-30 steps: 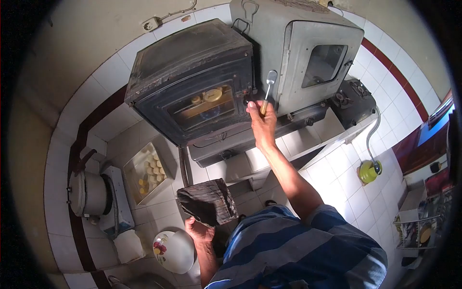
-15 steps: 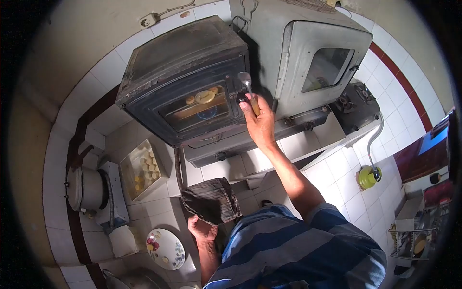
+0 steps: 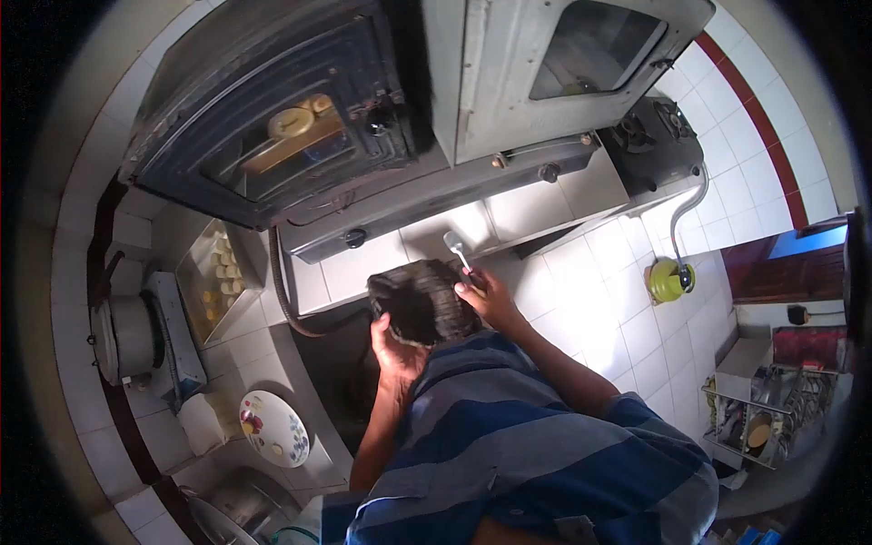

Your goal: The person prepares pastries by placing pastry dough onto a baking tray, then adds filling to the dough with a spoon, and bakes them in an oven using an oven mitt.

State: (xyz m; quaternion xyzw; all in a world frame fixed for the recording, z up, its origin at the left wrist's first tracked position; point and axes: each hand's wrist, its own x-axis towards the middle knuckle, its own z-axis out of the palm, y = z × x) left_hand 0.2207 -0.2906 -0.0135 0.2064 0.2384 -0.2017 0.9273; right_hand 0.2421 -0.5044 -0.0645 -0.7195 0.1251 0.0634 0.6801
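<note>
A dark, worn cloth (image 3: 427,295) hangs bunched in front of my body. My left hand (image 3: 400,352) grips its lower left edge, thumb lying over the front. At the cloth's right side, my right hand (image 3: 488,298) is closed round the handle of a spoon (image 3: 457,248), whose metal end points up and away from me. The fingers of that hand overlap the cloth's edge. Beyond stands a dark oven (image 3: 272,118), its door closed. Through its glass, round pale baked pieces (image 3: 291,123) show on a rack.
A grey oven (image 3: 554,91) stands to the right, beside a gas burner (image 3: 636,136). On the left are a tray of dough balls (image 3: 211,282), a pot (image 3: 132,336) and a flowered plate (image 3: 274,429). A green gas cylinder (image 3: 668,282) and a dish rack (image 3: 754,418) lie further right.
My right hand has left the dark oven's door knob and come down to the cloth, still with the spoon. My left hand has raised the cloth slightly. The view has shifted downward and right.
</note>
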